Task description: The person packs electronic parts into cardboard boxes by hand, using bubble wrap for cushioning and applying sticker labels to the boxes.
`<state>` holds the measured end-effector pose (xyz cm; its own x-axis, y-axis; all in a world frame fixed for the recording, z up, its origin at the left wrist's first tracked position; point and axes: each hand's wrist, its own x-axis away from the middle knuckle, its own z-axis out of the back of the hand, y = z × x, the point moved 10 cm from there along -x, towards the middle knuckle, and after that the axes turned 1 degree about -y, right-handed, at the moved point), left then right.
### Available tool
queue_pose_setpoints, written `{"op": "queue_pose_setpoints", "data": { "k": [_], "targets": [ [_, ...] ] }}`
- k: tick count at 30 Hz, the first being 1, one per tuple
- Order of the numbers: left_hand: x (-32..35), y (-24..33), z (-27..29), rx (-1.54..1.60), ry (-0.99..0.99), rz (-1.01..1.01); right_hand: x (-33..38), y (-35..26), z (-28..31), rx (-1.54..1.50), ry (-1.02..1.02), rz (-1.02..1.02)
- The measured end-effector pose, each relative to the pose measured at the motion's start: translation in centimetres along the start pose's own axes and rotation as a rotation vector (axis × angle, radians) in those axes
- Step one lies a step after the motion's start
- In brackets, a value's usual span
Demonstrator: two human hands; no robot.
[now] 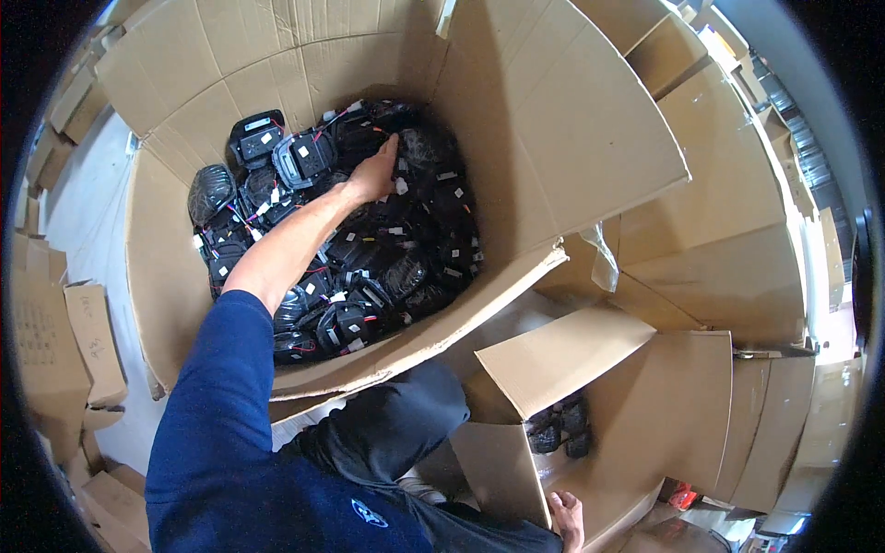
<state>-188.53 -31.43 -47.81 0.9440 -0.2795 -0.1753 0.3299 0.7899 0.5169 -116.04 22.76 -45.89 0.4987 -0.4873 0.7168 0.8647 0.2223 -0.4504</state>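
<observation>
My left hand point(373, 175) reaches deep into a large cardboard box point(535, 120). Its fingers are stretched out among a heap of black plastic units with coloured wires and white connectors; the far sides of the fingers are hidden. One grey-edged black unit point(304, 158) lies just left of that wrist, and a film-wrapped unit point(424, 147) is close to the fingertips on the right. At the lower right, my right hand point(567, 521) curls its fingers over the edge of a smaller open carton point(645, 415). Several dark wrapped pieces point(560, 426) sit inside this carton.
The big box's torn front rim point(479, 318) runs between my body and the heap. A raised flap point(567, 359) stands over the smaller carton. More large cardboard point(719, 203) rises on the right, with a strip of clear film point(604, 263) hanging nearby. Flattened cartons point(55, 332) are at the left.
</observation>
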Motion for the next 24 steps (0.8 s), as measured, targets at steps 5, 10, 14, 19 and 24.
{"op": "queue_pose_setpoints", "data": {
  "k": [5, 10, 14, 19, 24],
  "targets": [
    [-2.7, -0.4, -2.1, -0.101, -0.178, 0.133, -0.8, 3.4, 0.8, -0.082, 0.001, -0.05],
    [-0.5, 0.8, -5.3, -0.154, -0.215, -0.008, -0.6, 4.2, 0.8, -0.254, -0.007, -0.009],
    [0.5, -1.1, -3.9, 0.029, -0.049, -0.027, -1.8, 2.5, 0.3, -0.186, -0.05, 0.023],
    [1.1, 1.4, -2.6, 0.237, 0.359, 0.12, -2.0, 1.9, 0.6, -0.181, -0.031, 0.03],
    [0.5, 1.9, -3.5, 0.23, 0.301, 0.382, -1.0, 2.4, 1.0, -0.199, -0.003, 0.078]
  ]
}}
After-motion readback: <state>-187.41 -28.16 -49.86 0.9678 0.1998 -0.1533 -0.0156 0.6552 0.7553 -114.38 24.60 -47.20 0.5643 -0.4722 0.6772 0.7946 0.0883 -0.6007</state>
